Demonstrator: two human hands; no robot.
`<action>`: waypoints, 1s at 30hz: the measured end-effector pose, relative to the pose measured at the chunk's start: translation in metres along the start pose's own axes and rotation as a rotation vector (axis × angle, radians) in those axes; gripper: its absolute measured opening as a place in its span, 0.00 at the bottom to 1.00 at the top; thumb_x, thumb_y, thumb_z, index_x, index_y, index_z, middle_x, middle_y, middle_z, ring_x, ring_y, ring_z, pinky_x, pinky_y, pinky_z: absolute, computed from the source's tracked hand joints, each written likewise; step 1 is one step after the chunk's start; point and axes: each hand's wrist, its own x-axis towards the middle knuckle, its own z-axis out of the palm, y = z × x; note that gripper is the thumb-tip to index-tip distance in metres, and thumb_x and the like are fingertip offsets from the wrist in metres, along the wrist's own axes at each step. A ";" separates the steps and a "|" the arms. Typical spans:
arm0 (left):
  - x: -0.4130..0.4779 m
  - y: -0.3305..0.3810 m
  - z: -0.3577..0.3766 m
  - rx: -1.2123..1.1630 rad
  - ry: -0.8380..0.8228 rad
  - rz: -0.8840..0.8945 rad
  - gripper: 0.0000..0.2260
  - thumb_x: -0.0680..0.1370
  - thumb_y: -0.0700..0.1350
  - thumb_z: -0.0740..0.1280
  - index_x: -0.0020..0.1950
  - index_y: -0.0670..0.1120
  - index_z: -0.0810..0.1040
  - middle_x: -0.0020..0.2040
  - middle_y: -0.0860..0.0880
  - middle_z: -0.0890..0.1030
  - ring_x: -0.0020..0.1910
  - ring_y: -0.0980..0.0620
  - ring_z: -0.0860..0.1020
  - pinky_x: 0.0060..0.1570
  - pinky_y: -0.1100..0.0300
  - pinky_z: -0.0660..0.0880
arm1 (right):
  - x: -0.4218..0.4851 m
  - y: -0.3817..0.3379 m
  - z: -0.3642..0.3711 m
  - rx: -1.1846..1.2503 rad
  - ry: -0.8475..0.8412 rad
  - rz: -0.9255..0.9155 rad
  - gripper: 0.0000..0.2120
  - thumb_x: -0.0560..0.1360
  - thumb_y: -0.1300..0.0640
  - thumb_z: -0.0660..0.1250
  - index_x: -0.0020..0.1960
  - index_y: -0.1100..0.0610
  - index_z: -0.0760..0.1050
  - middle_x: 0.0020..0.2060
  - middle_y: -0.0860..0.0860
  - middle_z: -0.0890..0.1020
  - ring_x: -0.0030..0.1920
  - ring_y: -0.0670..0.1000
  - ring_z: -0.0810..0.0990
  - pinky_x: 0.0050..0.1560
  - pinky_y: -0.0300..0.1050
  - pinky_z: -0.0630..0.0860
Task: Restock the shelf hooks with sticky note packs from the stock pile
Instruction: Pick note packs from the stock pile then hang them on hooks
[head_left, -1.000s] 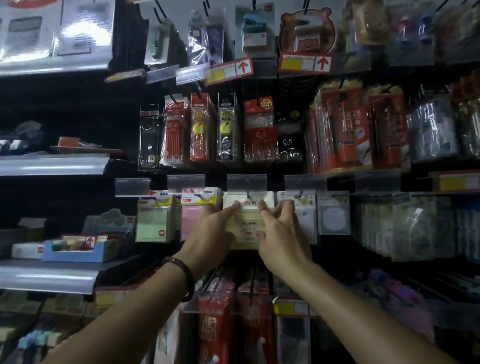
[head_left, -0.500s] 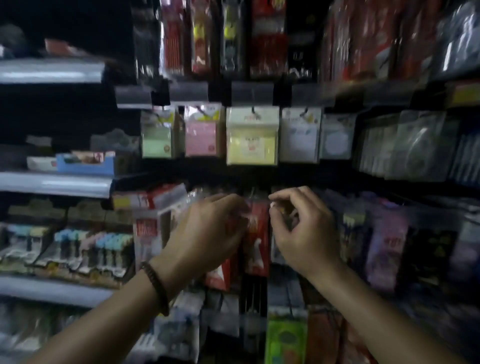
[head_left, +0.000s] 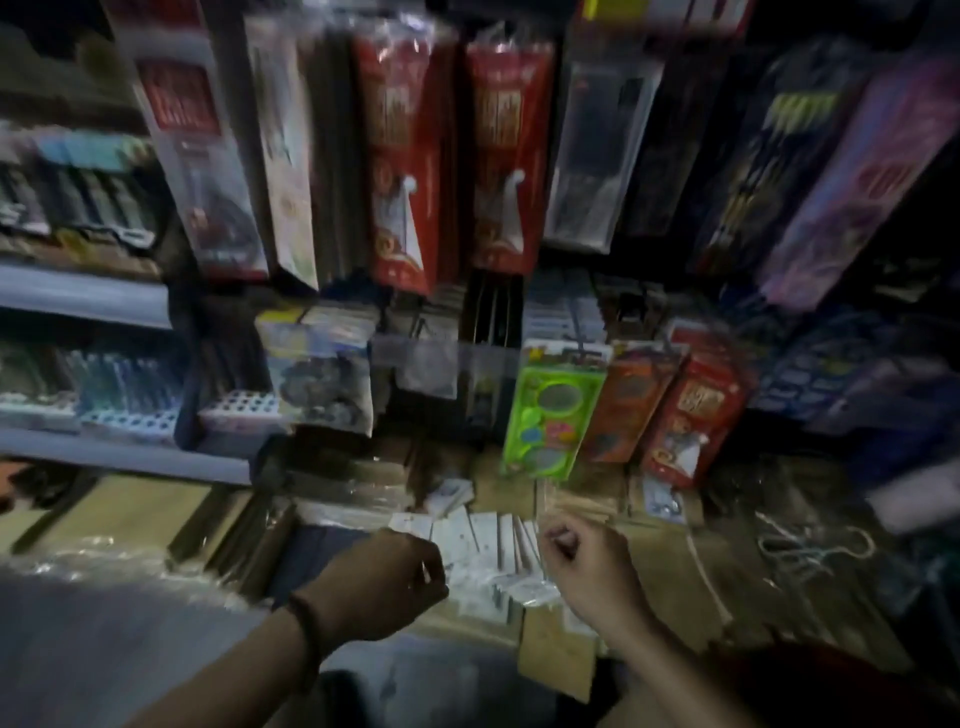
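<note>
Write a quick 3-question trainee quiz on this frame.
1. True or false: the left hand and right hand sit higher in the frame than the green pack.
2. Which wrist carries the bracelet? A) left B) right C) both
3. Fill in: the white packs lie ___ the two hands.

Key: 1 false, both hands are low, below it; 2 A; 3 between.
</note>
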 end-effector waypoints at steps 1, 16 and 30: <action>0.009 -0.009 0.016 -0.019 -0.053 -0.037 0.11 0.80 0.61 0.67 0.54 0.57 0.84 0.49 0.58 0.86 0.44 0.60 0.82 0.51 0.55 0.83 | -0.001 0.018 0.017 -0.023 -0.039 0.062 0.08 0.80 0.57 0.72 0.43 0.49 0.81 0.32 0.37 0.81 0.39 0.37 0.81 0.37 0.30 0.71; 0.113 -0.100 0.118 -0.281 -0.107 -0.299 0.12 0.83 0.57 0.68 0.64 0.56 0.82 0.59 0.53 0.85 0.52 0.54 0.83 0.55 0.57 0.82 | 0.152 0.107 0.197 -0.338 -0.353 0.278 0.13 0.79 0.48 0.72 0.60 0.53 0.79 0.56 0.52 0.83 0.57 0.55 0.82 0.53 0.48 0.78; 0.127 -0.115 0.098 -0.317 -0.160 -0.392 0.15 0.81 0.63 0.66 0.65 0.59 0.77 0.60 0.54 0.82 0.59 0.53 0.82 0.63 0.50 0.80 | 0.266 0.098 0.292 -0.028 -0.185 0.532 0.15 0.79 0.60 0.75 0.62 0.68 0.81 0.48 0.55 0.79 0.51 0.51 0.78 0.29 0.29 0.67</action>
